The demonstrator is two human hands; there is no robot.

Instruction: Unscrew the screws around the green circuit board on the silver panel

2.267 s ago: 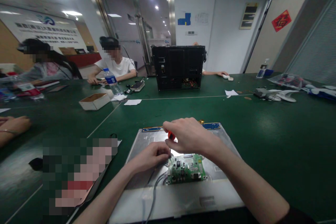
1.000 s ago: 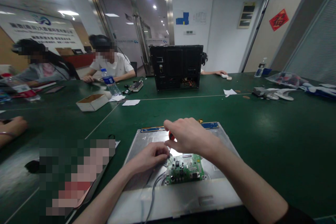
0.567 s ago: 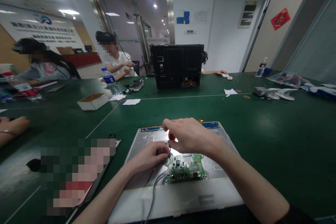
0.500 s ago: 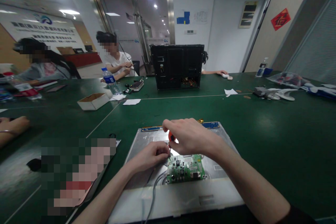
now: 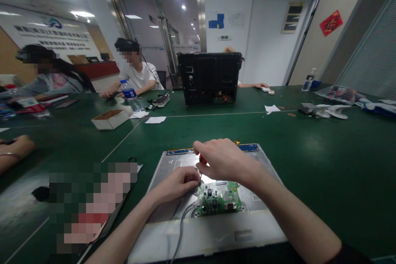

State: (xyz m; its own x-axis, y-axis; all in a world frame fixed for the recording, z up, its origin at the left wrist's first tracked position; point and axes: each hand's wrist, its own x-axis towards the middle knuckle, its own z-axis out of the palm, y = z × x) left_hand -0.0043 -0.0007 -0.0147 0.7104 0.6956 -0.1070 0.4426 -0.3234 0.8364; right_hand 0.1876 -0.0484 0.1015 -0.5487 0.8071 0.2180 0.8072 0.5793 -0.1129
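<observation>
A metal panel (image 5: 262, 225) lies in front of me, with a green circuit board (image 5: 219, 199) on its middle and a blue strip board (image 5: 249, 147) along its far edge. My right hand (image 5: 224, 159) is closed on a red-handled screwdriver (image 5: 202, 159), whose thin shaft points down at the board's upper left corner. Beside that corner, my left hand (image 5: 182, 181) has its fingers pressed together; what they hold, if anything, is hidden. Grey cables (image 5: 182, 225) run from the board's left side toward the panel's near edge.
Beyond the panel on the green table (image 5: 309, 165) stand a black case (image 5: 210, 78), an open white box (image 5: 110, 119) and a water bottle (image 5: 130, 93). Papers and plastic bags lie farther off. Other people sit left and behind the case; one person's hand (image 5: 18, 148) rests at far left.
My right hand has shifted very slightly, covering more of the red handle. My left hand is unmoved. The person in white across the table has moved their hands to the left.
</observation>
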